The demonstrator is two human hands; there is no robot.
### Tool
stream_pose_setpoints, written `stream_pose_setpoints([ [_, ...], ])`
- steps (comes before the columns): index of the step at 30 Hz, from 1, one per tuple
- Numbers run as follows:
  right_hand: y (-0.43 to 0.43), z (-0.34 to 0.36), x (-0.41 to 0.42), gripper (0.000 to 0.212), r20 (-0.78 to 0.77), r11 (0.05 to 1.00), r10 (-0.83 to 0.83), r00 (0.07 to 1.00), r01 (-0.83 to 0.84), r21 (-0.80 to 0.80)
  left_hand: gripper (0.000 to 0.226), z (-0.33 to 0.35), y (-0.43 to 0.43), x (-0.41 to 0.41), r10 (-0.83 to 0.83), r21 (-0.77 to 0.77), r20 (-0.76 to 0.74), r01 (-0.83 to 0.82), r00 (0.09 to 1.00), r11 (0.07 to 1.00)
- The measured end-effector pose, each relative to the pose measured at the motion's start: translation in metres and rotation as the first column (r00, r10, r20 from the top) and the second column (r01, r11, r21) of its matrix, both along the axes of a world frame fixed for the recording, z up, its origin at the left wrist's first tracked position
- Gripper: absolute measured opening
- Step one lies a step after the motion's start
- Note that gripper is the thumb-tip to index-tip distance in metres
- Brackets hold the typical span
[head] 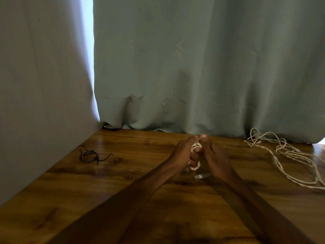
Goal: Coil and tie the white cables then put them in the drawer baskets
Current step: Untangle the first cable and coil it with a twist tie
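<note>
Your left hand [182, 152] and right hand [213, 155] both grip a small white cable coil [196, 146] between them, apparently mid-tie. Loose white cables [290, 154] lie untouched well to their right. No drawer baskets show, so most work remains.

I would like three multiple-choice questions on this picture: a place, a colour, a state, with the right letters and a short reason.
1. Where on the table does the loose white cable lie?
A. right of the hands
B. left of the hands
C. under the forearms

2. What colour are the thin cords at the far left?
A. red
B. near black
C. yellow

3. What do the left hand and the right hand do?
A. lie flat
B. grip one small white bundle
C. hang off the table

1 A: it sprawls at the right, by the curtain.
2 B: they look black on brown wood.
3 B: fingers of both curl round it.
</note>
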State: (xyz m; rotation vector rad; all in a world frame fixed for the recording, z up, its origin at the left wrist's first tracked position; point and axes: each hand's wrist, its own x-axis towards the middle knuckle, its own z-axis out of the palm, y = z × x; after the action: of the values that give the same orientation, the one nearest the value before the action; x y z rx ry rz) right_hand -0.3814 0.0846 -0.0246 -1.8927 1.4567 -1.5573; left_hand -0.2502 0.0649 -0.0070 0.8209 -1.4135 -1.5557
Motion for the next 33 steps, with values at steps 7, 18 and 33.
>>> stream_pose_setpoints([
  [7,-0.003,0.000,-0.006,0.066,0.090,0.995,-0.058,0.994,0.065,-0.079,0.055,0.001,0.007,-0.008,-0.163,0.155,-0.176,0.191,0.971,0.969],
  [18,-0.018,-0.003,-0.008,0.069,0.244,1.000,0.000,0.970,0.005,-0.021,0.057,0.011,0.007,-0.010,-0.135,0.237,-0.162,0.171,0.978,0.956],
  [33,-0.012,-0.027,0.030,0.035,0.464,0.920,0.171,0.869,-0.309,0.240,0.050,0.010,-0.023,0.012,0.137,0.303,-0.448,0.006,0.883,0.953],
])
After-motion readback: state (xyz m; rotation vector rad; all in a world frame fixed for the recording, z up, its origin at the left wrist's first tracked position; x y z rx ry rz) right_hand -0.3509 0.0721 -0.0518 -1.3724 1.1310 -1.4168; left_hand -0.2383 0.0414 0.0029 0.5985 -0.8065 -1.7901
